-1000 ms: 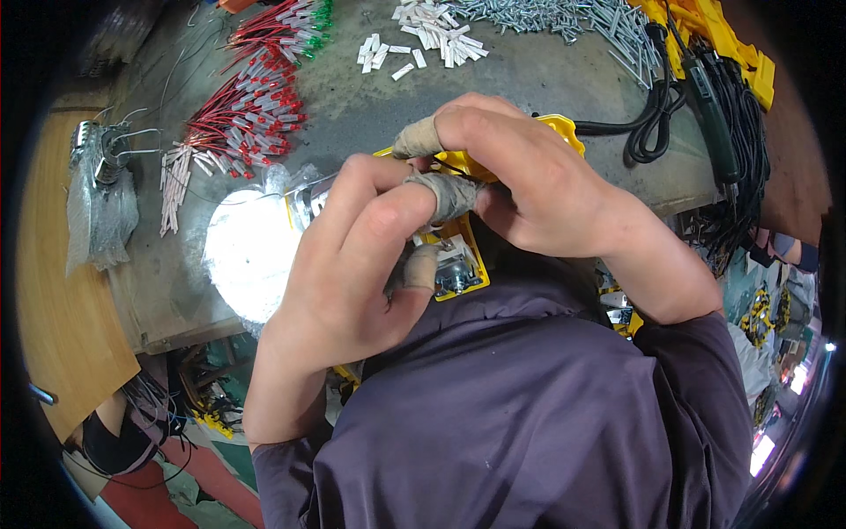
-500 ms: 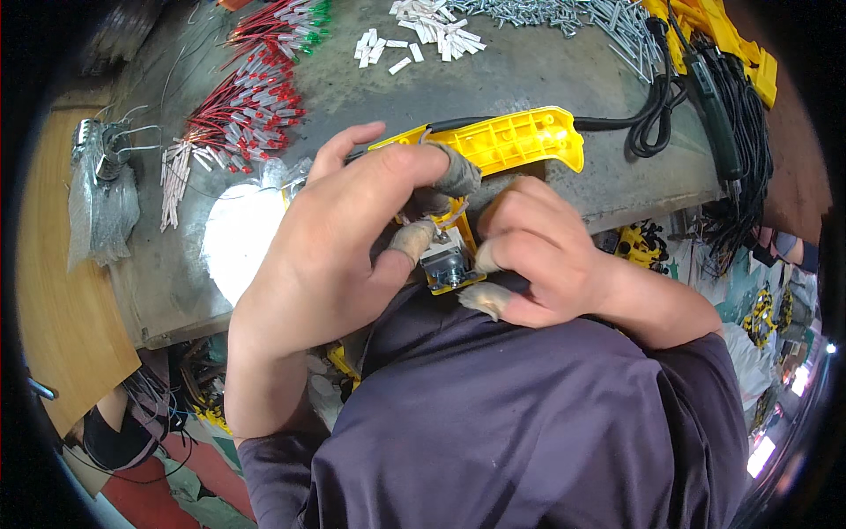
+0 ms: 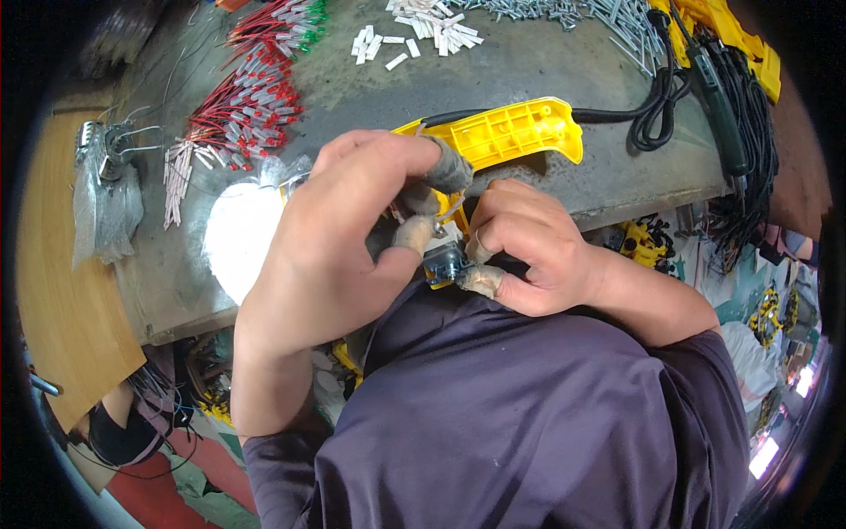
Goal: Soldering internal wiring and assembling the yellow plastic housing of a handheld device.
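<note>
Close to my body, a small yellow plastic housing with a dark, shiny metal part in its near end sits between my two hands. My left hand, with taped thumb and fingertips, closes round its far left side, where a short pale wire sticks up. My right hand pinches the near right side with taped thumb and forefinger at the metal part. My fingers hide much of the housing. Just beyond lies a yellow ribbed handle shell, open side up, beside a black cable.
Red-wired indicator lamps are heaped at the left, white small blocks and screws at the back. A dark green screwdriver-like tool hangs by black cables at right. A bright light patch lies left of my hand.
My right thumb has moved up and in against the metal part, closing its pinch. My left forefinger has lowered beside the other fingers. The housing has tilted slightly.
</note>
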Demonstrator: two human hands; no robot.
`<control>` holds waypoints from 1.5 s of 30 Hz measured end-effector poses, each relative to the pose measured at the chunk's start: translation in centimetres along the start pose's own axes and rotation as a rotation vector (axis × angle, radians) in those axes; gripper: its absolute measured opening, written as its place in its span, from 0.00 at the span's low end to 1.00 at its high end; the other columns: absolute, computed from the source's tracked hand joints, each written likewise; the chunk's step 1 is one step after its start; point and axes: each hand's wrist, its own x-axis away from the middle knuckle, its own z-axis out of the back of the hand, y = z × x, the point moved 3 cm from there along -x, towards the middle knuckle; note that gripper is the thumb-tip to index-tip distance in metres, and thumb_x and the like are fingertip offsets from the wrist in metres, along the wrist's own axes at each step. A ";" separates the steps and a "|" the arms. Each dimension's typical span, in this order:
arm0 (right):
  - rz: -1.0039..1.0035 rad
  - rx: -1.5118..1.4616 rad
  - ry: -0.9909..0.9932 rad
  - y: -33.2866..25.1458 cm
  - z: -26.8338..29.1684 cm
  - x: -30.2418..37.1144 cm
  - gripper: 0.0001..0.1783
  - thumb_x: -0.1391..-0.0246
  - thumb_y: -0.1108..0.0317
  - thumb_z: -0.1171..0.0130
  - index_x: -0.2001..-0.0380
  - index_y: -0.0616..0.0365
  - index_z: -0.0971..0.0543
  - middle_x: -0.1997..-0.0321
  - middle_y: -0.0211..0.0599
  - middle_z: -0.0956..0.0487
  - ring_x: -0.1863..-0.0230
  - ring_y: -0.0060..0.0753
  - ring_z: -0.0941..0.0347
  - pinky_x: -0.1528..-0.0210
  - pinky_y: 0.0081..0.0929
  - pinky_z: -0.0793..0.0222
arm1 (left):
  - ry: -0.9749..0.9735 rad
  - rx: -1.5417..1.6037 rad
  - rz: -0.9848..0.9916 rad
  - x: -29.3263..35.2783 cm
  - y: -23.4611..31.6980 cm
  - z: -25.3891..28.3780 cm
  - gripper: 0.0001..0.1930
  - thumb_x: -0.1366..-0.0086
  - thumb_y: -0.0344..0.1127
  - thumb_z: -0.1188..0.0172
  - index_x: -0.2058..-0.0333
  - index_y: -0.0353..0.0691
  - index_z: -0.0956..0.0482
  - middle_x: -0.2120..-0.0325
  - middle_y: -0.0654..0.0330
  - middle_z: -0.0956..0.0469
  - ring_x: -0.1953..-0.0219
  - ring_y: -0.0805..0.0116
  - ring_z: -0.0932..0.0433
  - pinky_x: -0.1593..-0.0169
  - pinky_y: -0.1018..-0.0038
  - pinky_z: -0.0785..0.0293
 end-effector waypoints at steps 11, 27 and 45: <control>0.000 -0.022 0.034 0.2 0.1 0.2 0.16 0.70 0.72 0.39 0.72 0.56 0.29 0.70 0.40 0.31 0.69 0.48 0.33 0.68 0.38 0.37 | -0.090 -0.038 -0.119 -0.9 -0.3 0.5 0.23 0.58 0.16 0.37 0.59 0.35 0.27 0.64 0.55 0.23 0.55 0.58 0.23 0.39 0.57 0.36; 0.002 -0.051 0.025 0.3 0.3 -0.1 0.17 0.71 0.75 0.40 0.71 0.59 0.29 0.71 0.41 0.32 0.70 0.48 0.33 0.69 0.38 0.36 | -0.172 -0.070 -0.162 -0.8 -1.0 1.4 0.27 0.56 0.14 0.37 0.55 0.32 0.33 0.59 0.57 0.32 0.47 0.59 0.29 0.39 0.63 0.38; -0.030 -0.043 0.041 0.4 0.4 0.1 0.16 0.69 0.72 0.40 0.71 0.58 0.30 0.69 0.43 0.31 0.68 0.50 0.32 0.68 0.39 0.34 | -0.157 -0.143 -0.025 -1.0 0.1 1.1 0.27 0.57 0.17 0.36 0.55 0.35 0.32 0.60 0.54 0.28 0.56 0.65 0.25 0.52 0.74 0.29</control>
